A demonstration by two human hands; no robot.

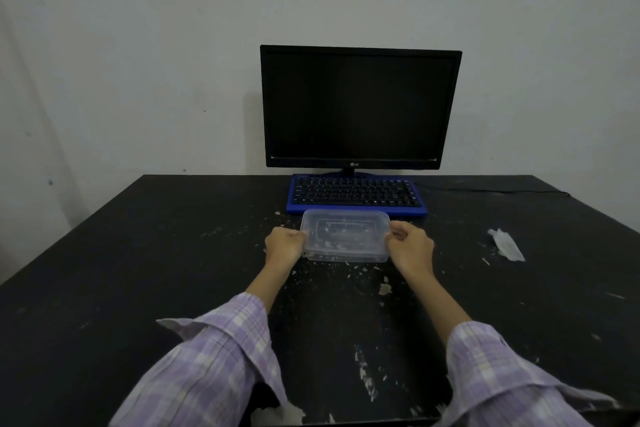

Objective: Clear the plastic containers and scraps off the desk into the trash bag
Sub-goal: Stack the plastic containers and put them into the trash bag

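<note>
A: What took up most of the view?

B: A black desk (138, 270), scuffed and flecked with pale marks, set against a plain grey wall (138, 45). At its far edge stood a dark monitor (360, 107), screen off.

A: And in front of that?

B: A keyboard (356, 194) with a blue frame and black keys, lying just before the monitor's foot. A thin cable (491, 189) ran off from it toward the right along the back of the desk.

A: Where was the container?

B: The clear plastic container (344, 236) sat on the desk directly in front of the keyboard, its far edge close to the blue frame. It was rectangular, lid on, and I could see small pale bits through it.

A: What were the hands doing?

B: Both were on it. The left hand (284, 244) had its fingers curled against the container's left end, gripping it; the right hand (410, 246) did the same at the right end, with fingers bent around the corner. Both arms came out of purple checked sleeves (214, 357).

A: Anything smaller?

B: A crumpled clear wrapper (505, 244) lay well off to the right, apart from everything else. Pale scraps (384, 289) were scattered near the container and toward the near edge.
</note>
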